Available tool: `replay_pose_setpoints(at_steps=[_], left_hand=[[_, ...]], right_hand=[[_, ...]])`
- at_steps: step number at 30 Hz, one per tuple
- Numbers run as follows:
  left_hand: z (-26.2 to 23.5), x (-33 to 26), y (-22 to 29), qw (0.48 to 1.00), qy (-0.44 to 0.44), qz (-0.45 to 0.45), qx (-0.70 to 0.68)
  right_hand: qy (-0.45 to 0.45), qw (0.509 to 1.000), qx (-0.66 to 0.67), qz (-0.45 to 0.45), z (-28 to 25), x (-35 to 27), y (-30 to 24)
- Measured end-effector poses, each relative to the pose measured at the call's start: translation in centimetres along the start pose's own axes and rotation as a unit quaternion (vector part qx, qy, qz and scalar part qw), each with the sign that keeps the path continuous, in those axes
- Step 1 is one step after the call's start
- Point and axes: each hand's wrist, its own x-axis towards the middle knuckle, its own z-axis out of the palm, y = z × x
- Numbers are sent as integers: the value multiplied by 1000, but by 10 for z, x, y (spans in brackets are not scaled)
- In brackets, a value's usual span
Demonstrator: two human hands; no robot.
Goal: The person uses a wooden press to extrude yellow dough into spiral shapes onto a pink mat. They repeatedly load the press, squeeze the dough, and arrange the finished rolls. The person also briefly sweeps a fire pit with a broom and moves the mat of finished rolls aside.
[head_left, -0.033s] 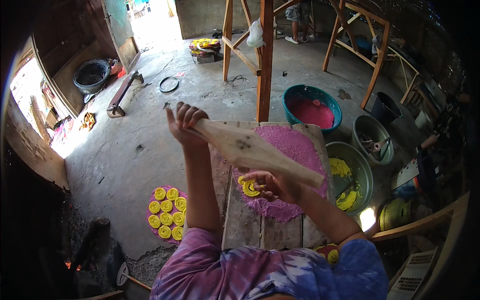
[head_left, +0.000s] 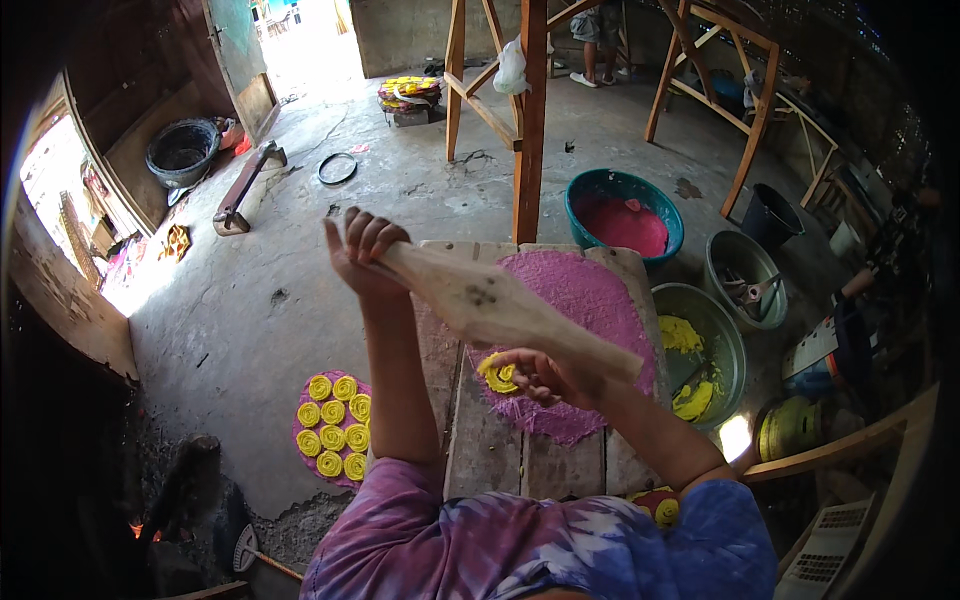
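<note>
My left hand (head_left: 368, 252) is closed round the narrow end of a pale, paddle-shaped wooden board (head_left: 480, 298) with a few dark spots at its middle. The board slants down to the right, and its far end passes over my right wrist. Beneath it, my right hand (head_left: 550, 377) has its fingers loosely spread, with fingertips at a yellow spiral of paste (head_left: 499, 375). This spiral lies near the left edge of a large, flat pink disc (head_left: 575, 290). The disc rests on a plank bench (head_left: 480, 450). The board hides part of the disc.
A pink disc with several yellow spirals (head_left: 333, 412) lies on the floor at left. To the right stand a teal basin of pink paste (head_left: 572, 215), a metal basin with yellow paste (head_left: 738, 350) and a grey basin with tools (head_left: 715, 262). A wooden post (head_left: 528, 150) rises beyond the bench.
My left hand and the wooden board have shifted slightly to the left. My right hand stays at the yellow spiral, its fingers a little lower.
</note>
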Motion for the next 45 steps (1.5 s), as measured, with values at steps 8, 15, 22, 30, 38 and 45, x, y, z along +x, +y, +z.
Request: replay_pose_setpoints(at_steps=[8,15,22,30,38,45], left_hand=[[54,-46,30,987,-44,-35,152],[108,-63,28,959,-107,-64,256],[128,-72,26,947,-145,-110,266],[121,-62,15,945,-145,-125,265],[50,-57,-43,865,208,42,455],[0,-105,-109,507,-120,-413,747]], right_hand=[[217,964,-145,50,-54,-3,55],[271,817,-495,-118,-44,24,54],[299,771,-535,-170,-47,38,60],[267,763,-544,-226,-48,22,51],[83,955,-257,-120,7,-56,30],[225,843,-462,-162,-17,-114,-15]])
